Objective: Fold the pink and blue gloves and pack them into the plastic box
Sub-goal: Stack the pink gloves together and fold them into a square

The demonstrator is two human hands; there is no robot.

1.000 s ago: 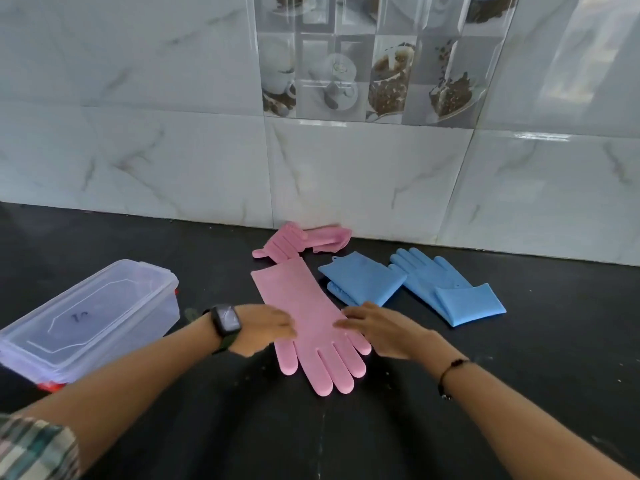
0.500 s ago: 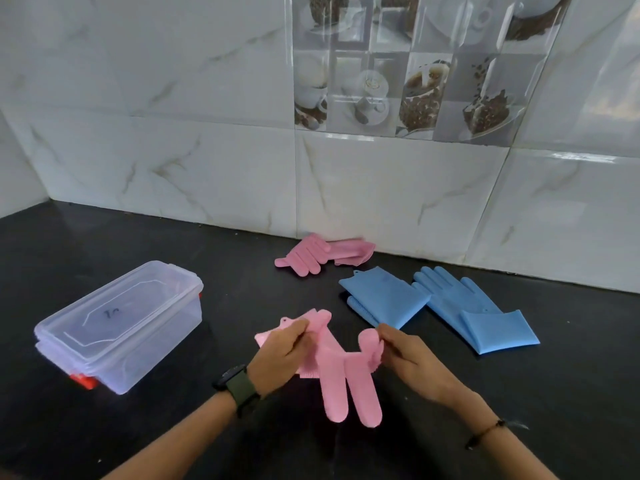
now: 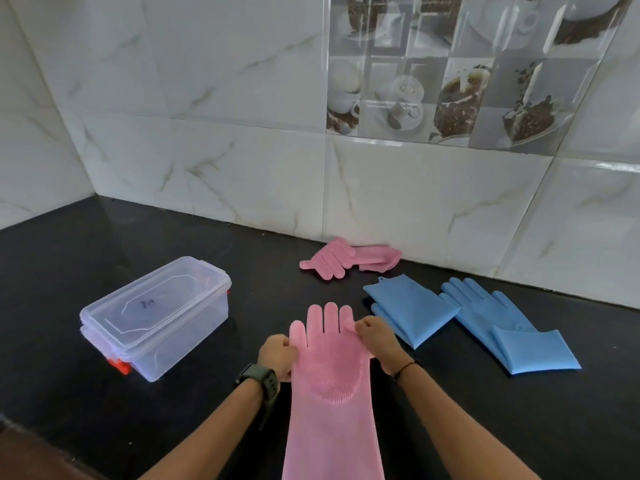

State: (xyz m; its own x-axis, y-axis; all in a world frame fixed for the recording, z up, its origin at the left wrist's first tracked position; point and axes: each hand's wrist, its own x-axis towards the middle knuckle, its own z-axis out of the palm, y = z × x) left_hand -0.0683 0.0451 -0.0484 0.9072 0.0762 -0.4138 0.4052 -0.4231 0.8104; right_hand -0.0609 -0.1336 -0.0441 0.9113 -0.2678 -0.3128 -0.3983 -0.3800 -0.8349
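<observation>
Left hand (image 3: 277,355) and right hand (image 3: 375,339) pinch the pink glove (image 3: 330,368) by its edges, bristles up. Risk: slick silicone slips from either grip, skewing the fold.

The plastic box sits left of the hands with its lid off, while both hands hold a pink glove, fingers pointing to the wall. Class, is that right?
Not quite: the head view shows the plastic box with its lid on. The rest holds: it sits left of the hands, and the left hand and right hand hold the pink glove, fingers pointing to the wall.

head view, looking forward-down, close over counter (image 3: 104,427).
</observation>
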